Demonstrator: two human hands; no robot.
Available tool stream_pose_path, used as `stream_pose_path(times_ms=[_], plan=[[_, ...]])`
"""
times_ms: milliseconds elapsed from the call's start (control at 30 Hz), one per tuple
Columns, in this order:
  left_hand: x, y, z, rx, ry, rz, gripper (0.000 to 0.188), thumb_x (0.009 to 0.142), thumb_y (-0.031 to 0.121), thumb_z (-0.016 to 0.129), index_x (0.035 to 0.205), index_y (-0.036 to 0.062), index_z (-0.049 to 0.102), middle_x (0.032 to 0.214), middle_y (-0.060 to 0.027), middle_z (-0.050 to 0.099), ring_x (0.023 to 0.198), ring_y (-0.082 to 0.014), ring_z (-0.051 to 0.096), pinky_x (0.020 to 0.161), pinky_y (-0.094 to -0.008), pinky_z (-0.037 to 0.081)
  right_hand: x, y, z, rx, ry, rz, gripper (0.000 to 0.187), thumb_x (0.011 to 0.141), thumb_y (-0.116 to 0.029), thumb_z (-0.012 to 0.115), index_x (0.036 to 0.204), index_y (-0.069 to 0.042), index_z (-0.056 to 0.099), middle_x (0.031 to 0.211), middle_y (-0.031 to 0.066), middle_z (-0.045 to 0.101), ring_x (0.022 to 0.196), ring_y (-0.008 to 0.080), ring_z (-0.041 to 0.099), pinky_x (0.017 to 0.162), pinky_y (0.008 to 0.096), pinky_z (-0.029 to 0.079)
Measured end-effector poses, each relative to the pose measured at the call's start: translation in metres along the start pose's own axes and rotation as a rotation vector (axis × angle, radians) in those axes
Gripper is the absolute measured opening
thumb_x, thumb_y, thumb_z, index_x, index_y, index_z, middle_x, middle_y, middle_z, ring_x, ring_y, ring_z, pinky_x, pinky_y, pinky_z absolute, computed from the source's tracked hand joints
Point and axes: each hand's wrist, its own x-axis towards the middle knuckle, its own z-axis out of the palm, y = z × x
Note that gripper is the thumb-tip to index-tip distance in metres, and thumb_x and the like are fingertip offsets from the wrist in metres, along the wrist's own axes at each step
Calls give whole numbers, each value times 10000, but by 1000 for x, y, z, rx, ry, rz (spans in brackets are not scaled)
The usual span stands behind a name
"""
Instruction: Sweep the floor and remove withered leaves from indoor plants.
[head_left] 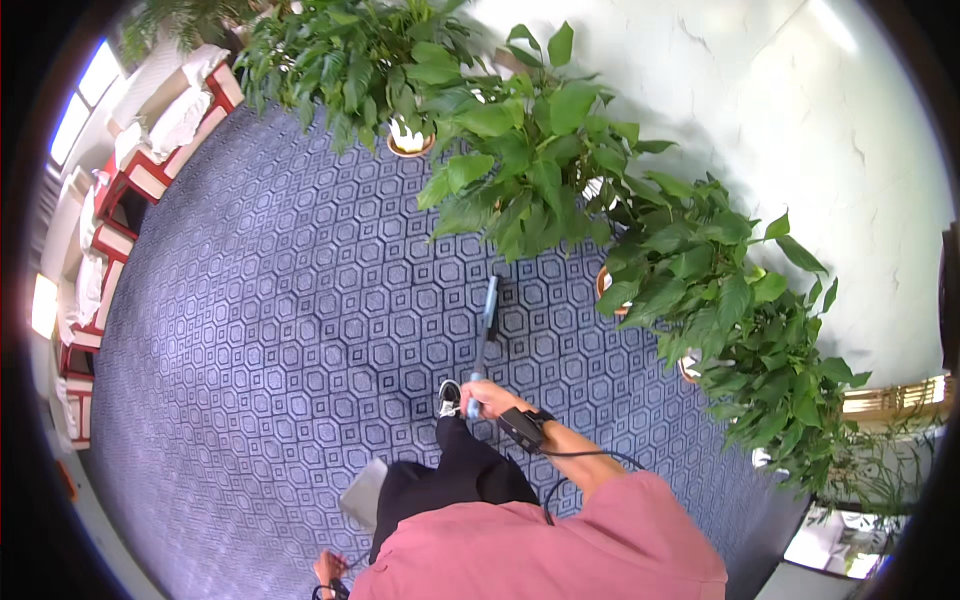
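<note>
Within right hand (pixel 487 398), blue stick (pixel 486 335)

Your slim long-handled tool (pixel 481 352): blue-grey shaft, pale blue grip end, narrow blue head with dark strip along its 3 o'clock side. Your right hand (pixel 484 399) wraps grip; shaft runs out toward 12 o'clock, leaning just past it, head at far end. Your grey flat-faced piece (pixel 364 492): plain, angular, tilted, right side hidden; sits at 8 o'clock from that hand. Its link to your left hand (pixel 329 567), 7 o'clock of it, unclear.
</note>
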Motion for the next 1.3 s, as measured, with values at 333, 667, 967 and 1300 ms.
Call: stream_pose_path(times_ms=[333, 667, 967, 1300], plan=[[67, 173, 180, 299, -379, 17, 228, 780, 237, 414, 646, 62, 471, 581, -36, 473, 587, -168, 507, 476, -312, 413, 47, -75, 22, 928, -421, 229, 205, 783, -50, 380, 593, -90, 311, 520, -33, 331, 422, 41, 361, 370, 156, 316], [227, 275, 335, 1431, -606, 875, 240, 498, 88, 640, 662, 60, 466, 610, -100, 552, 579, -253, 560, 465, -325, 419, -14, -145, 63, 824, -248, 144, 125, 818, -74, 371, 710, -29, 330, 558, -45, 335, 386, -6, 328, 297, 140, 279], [269, 332, 433, 1112, -261, 629, 306, 631, 242, 547, 699, -54, 502, 590, -126, 541, 496, -199, 514, 445, -338, 421, 13, -221, 138, 747, -126, 232, 196, 796, -46, 384, 614, -78, 317, 500, -46, 331, 411, 21, 341, 337, 141, 273], [-52, 414, 594, 487, -1269, -391, 485, 826, 379, 376, 1002, -69, 437, 880, -163, 531, 754, -271, 540, 683, -372, 448, 113, -240, 138, 283, -172, -125, 216, 804, -186, 435, 641, -46, 447, 549, 41, 475, 457, 123, 468, 434, 235, 391]])
